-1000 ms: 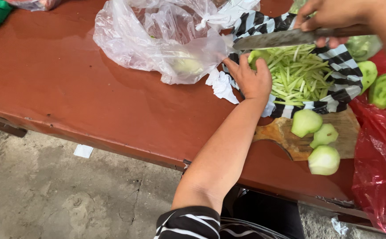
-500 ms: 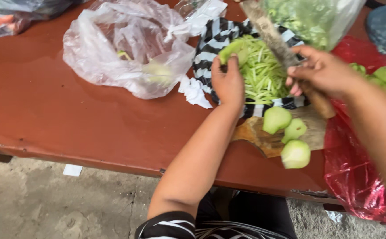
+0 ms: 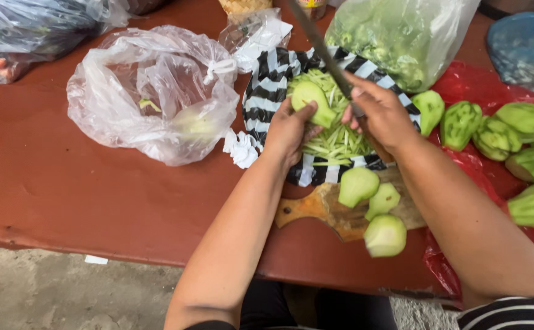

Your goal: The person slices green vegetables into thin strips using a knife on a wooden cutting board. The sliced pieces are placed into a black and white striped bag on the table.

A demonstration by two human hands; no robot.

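A crumpled clear plastic bag (image 3: 151, 91) is lying on the reddish-brown desk (image 3: 47, 183), well to the left of the black-and-white striped cloth (image 3: 273, 79), with a small wad of white paper (image 3: 241, 148) sitting between the two. Over the cloth's left part the person's left hand (image 3: 288, 131) is reaching in, its grip clamped on a peeled pale green fruit piece (image 3: 313, 102) that it is holding above the heap of thin green shreds (image 3: 334, 137) piled on the cloth. Just right of that piece, the right hand (image 3: 383, 116) is closing its grip around the handle of a long knife (image 3: 322, 46), whose blade is slanting up and away over the cloth's top edge, with its lower edge close beside the fruit; whether blade and fruit are touching cannot be told. Below the cloth, a wooden cutting board (image 3: 316, 211) is carrying three peeled fruit chunks (image 3: 374, 208). Above and right of the cloth a clear bag of green pieces (image 3: 401, 36) is standing, and farther right several ridged whole green fruits (image 3: 499, 140) are resting on a red plastic bag (image 3: 481, 91).
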